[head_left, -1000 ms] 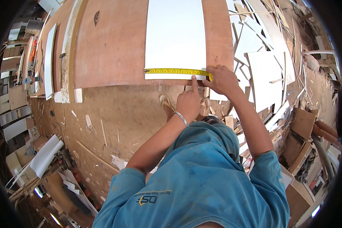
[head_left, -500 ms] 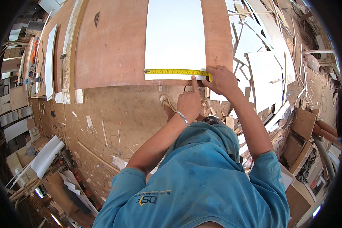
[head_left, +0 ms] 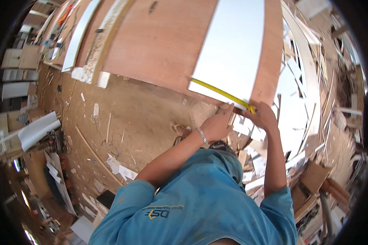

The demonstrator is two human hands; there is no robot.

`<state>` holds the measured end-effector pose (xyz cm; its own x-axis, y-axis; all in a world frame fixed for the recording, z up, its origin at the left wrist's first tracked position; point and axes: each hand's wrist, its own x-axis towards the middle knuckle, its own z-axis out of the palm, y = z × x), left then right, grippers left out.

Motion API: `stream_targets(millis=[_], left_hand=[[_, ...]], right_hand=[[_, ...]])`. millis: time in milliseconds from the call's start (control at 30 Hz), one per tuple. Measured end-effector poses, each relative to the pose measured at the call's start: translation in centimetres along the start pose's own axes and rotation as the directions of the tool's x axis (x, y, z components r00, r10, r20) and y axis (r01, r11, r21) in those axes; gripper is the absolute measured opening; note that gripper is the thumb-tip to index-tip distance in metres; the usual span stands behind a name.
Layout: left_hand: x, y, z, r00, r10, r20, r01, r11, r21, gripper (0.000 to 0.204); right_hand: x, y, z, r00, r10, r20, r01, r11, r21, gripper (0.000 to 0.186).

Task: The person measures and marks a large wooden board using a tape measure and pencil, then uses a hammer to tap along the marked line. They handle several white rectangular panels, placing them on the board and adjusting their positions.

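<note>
My right hand [head_left: 264, 117] grips a yellow tape measure [head_left: 216, 90] at the right corner of a white panel [head_left: 229, 45]; its blade stretches across the panel's near end, hooked at the left edge. My left hand [head_left: 218, 124] is just below the blade, index finger extended to the panel's near edge by the tape, other fingers curled; whatever they may hold is hidden. The white panel lies on a reddish-brown plywood sheet [head_left: 153, 45]. The right hand's detail is softened by blur.
A long timber strip [head_left: 115, 36] and a narrow white board [head_left: 79, 36] lie at the left of the plywood. White offcuts [head_left: 296, 110] pile up at the right. The dirt floor [head_left: 90, 122] is littered with scraps, with stacked boards and a white rolled sheet [head_left: 39, 130] further left.
The view has turned and blurred: the plywood and panel appear tilted and further right. Both hands appear lower and further right in the picture, still at the tape and panel edge.
</note>
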<state>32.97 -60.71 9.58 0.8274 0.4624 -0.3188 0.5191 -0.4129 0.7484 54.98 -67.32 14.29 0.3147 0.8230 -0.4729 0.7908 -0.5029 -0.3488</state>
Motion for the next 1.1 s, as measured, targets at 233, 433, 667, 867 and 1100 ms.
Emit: stream_targets(millis=[233, 433, 667, 867, 1100], left_hand=[[-12.0, -13.2, -10.8, 0.971, -0.229, -0.066, 0.194, 0.922, -0.335, 0.075], [-22.5, -27.0, -16.7, 0.860, -0.511, -0.007, 0.222, 0.386, -0.895, 0.072], [-29.5, -28.7, -24.5, 0.947, -0.282, -0.155, -0.212, -0.183, -0.960, 0.081], [-29.1, -39.3, -33.3, 0.628, -0.748, -0.214, -0.340, -0.016, -0.940, 0.058], [-26.9, -51.3, -52.8, 0.342, -0.693, -0.635, 0.134, 0.704, -0.697, 0.066]], right_hand=[[0.0, -13.3, 2.8, 0.990, -0.132, 0.044, 0.114, 0.947, 0.299, 0.082], [3.1, -34.7, 8.7, 0.918, -0.391, 0.068, 0.343, 0.867, 0.361, 0.093], [5.8, -53.4, 14.7, 0.537, -0.840, 0.079, 0.758, 0.522, 0.391, 0.066], [15.9, -57.4, 17.9, 0.667, -0.744, 0.046, 0.710, 0.652, 0.264, 0.056], [23.8, -58.8, 25.5, 0.737, -0.299, 0.606, -0.033, 0.879, 0.475, 0.066]])
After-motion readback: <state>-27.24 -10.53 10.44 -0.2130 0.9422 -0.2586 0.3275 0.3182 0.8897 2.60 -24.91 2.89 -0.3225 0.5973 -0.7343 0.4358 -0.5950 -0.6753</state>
